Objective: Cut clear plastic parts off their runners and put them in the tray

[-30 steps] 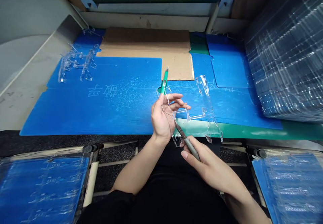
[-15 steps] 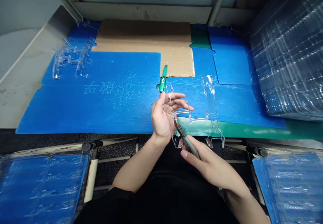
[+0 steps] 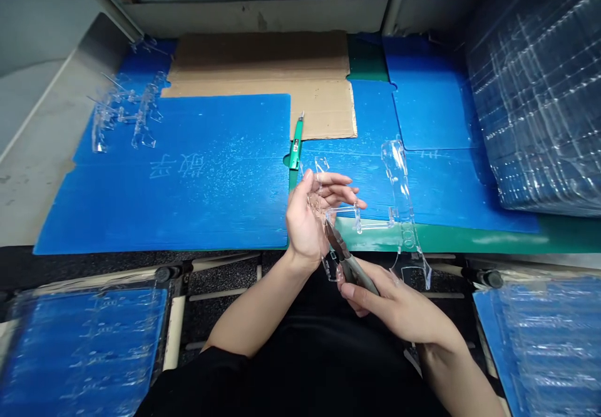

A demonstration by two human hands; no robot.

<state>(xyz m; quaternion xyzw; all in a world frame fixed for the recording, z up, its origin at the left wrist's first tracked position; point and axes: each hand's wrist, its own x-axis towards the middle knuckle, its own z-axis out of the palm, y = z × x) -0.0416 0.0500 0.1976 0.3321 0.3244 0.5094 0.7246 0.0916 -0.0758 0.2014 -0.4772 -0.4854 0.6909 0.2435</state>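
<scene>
My left hand (image 3: 303,223) cradles a clear plastic moulded part, thumb up and fingers loosely curled against it. The moulding runs right through thin runners to a long transparent piece (image 3: 402,191), which reaches over the table's front edge. My right hand (image 3: 394,298) is wrapped around the grey handles of a pair of side cutters (image 3: 359,272). Their dark jaws point up and left, at the runner beside my left palm. Whether the blades touch the plastic cannot be made out. A green utility knife (image 3: 295,146) lies just beyond my left thumb.
More clear mouldings (image 3: 124,113) lie at the table's left. Brown cardboard (image 3: 258,60) and blue sheets (image 3: 216,204) cover the top. A tall stack of clear trays (image 3: 539,110) stands at right. Lower trays flank me, left (image 3: 84,348) and right (image 3: 554,348).
The view has shifted slightly. The clear moulding's right end has tilted a little, and my right-hand fingers sit differently around the cutter handles, which look slightly more spread. My left hand keeps its hold.
</scene>
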